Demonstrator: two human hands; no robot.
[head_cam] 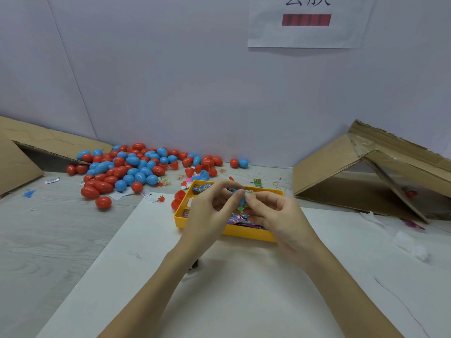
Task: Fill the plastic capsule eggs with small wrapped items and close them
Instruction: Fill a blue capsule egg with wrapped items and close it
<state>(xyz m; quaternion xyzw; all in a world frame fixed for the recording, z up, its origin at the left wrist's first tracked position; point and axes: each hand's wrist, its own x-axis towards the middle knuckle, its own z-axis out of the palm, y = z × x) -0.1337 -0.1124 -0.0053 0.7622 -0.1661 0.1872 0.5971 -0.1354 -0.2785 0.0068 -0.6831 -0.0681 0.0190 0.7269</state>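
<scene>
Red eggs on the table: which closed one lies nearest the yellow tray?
The lone red egg on the bare wood, left of the yellow tray. It lies apart from the egg pile, nearest the white sheet.

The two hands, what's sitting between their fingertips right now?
In the head view, a blue capsule egg sits pinched between the left hand and right hand, over the yellow tray.

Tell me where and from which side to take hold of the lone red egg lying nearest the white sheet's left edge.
Pinch the lone red egg across its narrow middle, coming from above. It lies on its side on the table, apart from the egg pile, so thumb and finger should fit on either flank. The rounded ends would likely slip. Both hands are busy with a blue egg over the yellow tray.
</scene>
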